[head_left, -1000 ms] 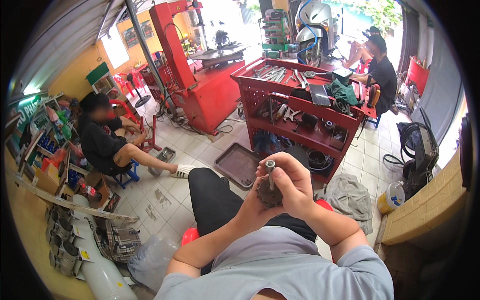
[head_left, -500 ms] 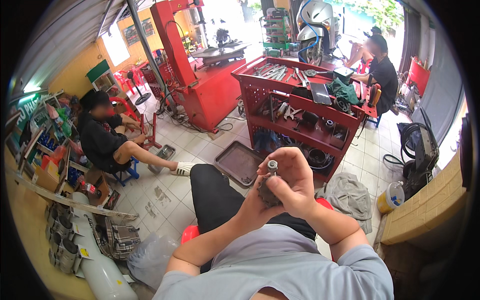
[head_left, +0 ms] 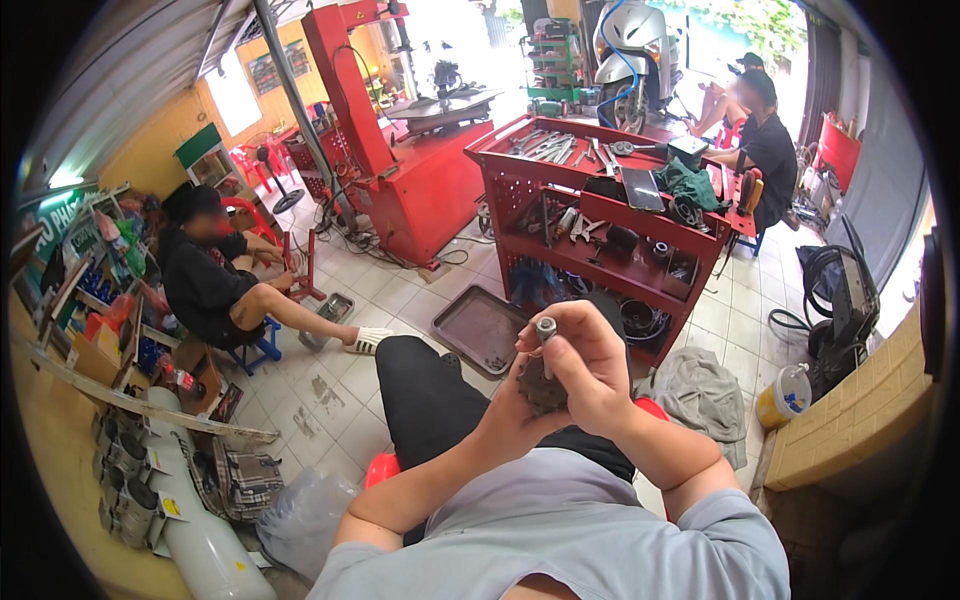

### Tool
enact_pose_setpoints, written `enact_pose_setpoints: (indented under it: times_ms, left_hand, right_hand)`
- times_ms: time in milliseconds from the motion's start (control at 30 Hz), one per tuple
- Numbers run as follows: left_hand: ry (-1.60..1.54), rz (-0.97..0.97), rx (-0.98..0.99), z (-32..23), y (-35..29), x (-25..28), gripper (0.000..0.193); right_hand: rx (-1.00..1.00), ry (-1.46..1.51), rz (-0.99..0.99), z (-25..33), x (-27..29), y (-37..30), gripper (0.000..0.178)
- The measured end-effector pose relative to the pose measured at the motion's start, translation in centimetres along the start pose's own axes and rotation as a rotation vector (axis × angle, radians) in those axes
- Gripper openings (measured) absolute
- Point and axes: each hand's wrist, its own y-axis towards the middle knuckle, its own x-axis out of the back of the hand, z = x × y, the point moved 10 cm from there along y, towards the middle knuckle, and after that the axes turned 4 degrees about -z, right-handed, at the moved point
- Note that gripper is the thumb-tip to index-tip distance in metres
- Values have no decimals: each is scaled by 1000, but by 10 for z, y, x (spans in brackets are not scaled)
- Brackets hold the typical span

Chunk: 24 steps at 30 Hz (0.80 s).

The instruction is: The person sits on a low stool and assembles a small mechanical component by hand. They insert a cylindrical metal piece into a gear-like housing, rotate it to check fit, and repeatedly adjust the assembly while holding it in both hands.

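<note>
Above my lap, both hands are close together around a dark, round, toothed metal part [head_left: 540,390]. My left hand [head_left: 508,418] is closed around it from below and from the left. A narrow silvery metal pin with a hollow-looking round end [head_left: 546,329] stands upright over the toothed part. My right hand [head_left: 592,375] grips this pin, its thumb along the side and its fingers curled behind. Whether the pin sits inside the toothed part I cannot tell, since the thumb and palm cover where they meet.
Ahead stands a red tool trolley [head_left: 610,225] with wrenches, a phone and a green cloth on top. A shallow metal tray [head_left: 470,300] lies on the tiled floor. One seated person [head_left: 215,270] is at left, others at back right. A grey cloth [head_left: 695,400] and yellow bucket [head_left: 782,398] are at right.
My right thumb has shifted upward and right along the pin, so more of the pin and the toothed part shows. Both hands keep their hold.
</note>
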Motion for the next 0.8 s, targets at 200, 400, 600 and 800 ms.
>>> enact_pose_setpoints:
  times_ms: [200, 400, 600, 800]
  left_hand:
    - [91, -47, -62, -6, -2, 3, 65]
    - [-109, -52, 45, 5, -2, 2, 65]
    - [49, -29, -19, -6, -2, 1, 71]
    - [-19, -31, 14, -1, -2, 1, 73]
  right_hand:
    - [60, -55, -44, 10, -1, 0, 18]
    - [-46, 11, 8, 2, -2, 1, 21]
    - [43, -70, -14, 7, -2, -2, 21]
    - [-36, -14, 19, 4, -2, 0, 27]
